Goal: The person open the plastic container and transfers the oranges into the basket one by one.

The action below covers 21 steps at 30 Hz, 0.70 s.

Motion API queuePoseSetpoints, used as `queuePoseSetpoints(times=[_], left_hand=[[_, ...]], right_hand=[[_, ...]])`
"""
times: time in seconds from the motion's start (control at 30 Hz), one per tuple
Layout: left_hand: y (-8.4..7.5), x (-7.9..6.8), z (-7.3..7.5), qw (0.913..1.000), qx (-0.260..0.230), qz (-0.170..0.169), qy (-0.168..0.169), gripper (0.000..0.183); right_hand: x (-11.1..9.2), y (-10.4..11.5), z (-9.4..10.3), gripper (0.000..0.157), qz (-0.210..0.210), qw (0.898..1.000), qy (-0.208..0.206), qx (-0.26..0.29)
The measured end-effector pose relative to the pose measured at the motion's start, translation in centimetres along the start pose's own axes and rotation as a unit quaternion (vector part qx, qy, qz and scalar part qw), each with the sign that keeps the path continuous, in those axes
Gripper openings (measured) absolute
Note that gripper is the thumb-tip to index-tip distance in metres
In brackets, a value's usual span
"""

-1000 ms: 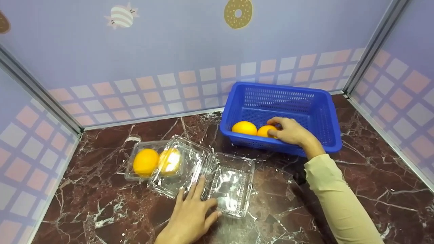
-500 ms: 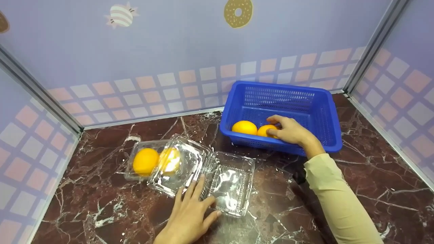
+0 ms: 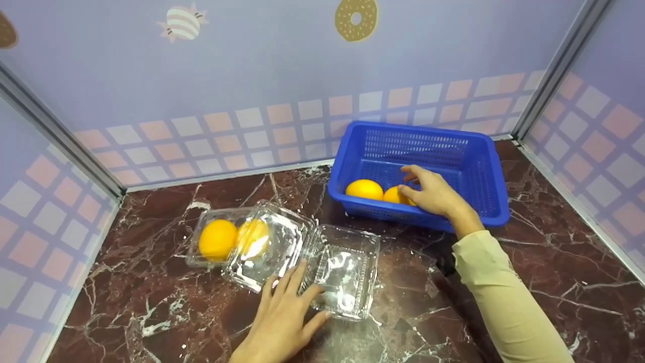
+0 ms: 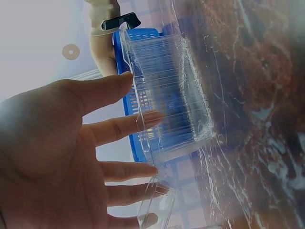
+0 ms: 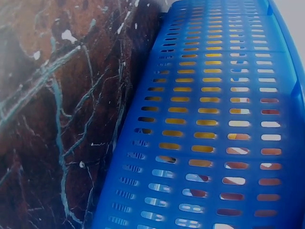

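My left hand (image 3: 282,320) lies with fingers extended at the near edge of an open clear plastic clamshell box (image 3: 347,282). In the left wrist view, its fingertips touch the rim of that box. Inside the blue basket (image 3: 418,214), my right hand (image 3: 436,194) hovers at an orange (image 3: 393,195), its fingers loosely bent and apart from the fruit, the thumb at its top. Another orange (image 3: 364,189) sits beside it. The right wrist view shows the basket's slotted wall (image 5: 200,109), with orange colour and parts of the hand behind the slots.
At left, a second clear box (image 3: 199,254) holds two oranges (image 3: 217,240), one seen through the first box's lid (image 3: 274,242), which overlaps it. The basket stands near the patterned back wall (image 3: 282,75). A dark marbled tabletop (image 3: 166,302) lies beneath everything.
My right hand's fingers have loosened and risen slightly off the orange they were around. Both oranges remain in the basket. My left hand has stayed almost still at the box.
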State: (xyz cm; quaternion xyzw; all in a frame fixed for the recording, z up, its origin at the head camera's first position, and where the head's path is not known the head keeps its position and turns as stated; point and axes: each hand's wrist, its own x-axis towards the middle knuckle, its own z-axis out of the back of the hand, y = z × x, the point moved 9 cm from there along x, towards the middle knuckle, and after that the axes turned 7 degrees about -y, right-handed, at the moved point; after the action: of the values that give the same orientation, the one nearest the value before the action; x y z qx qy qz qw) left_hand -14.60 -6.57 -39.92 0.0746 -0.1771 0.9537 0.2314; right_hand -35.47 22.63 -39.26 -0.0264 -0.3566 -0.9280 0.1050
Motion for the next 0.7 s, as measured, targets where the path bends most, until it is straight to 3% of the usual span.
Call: queuePoseSetpoints(times=[0.27, 0.5, 0.7], left_hand=[[0.1, -0.5, 0.7, 0.9997, -0.002, 0.007, -0.023, 0.048], [0.1, -0.7, 1.9, 0.9981, -0.005, 0.005, -0.061, 0.051], [0.3, -1.0, 2.3, 0.9978, -0.009, 0.009, -0.065, 0.051]], right_hand=[[-0.4, 1.2, 1.5, 0.039, 0.044, 0.991, -0.113, -0.054], [-1.5, 3.0, 3.0, 0.025, 0.112, 0.968, -0.215, -0.059], [-3.2, 4.2, 3.4, 0.021, 0.167, 0.953, -0.246, -0.055]])
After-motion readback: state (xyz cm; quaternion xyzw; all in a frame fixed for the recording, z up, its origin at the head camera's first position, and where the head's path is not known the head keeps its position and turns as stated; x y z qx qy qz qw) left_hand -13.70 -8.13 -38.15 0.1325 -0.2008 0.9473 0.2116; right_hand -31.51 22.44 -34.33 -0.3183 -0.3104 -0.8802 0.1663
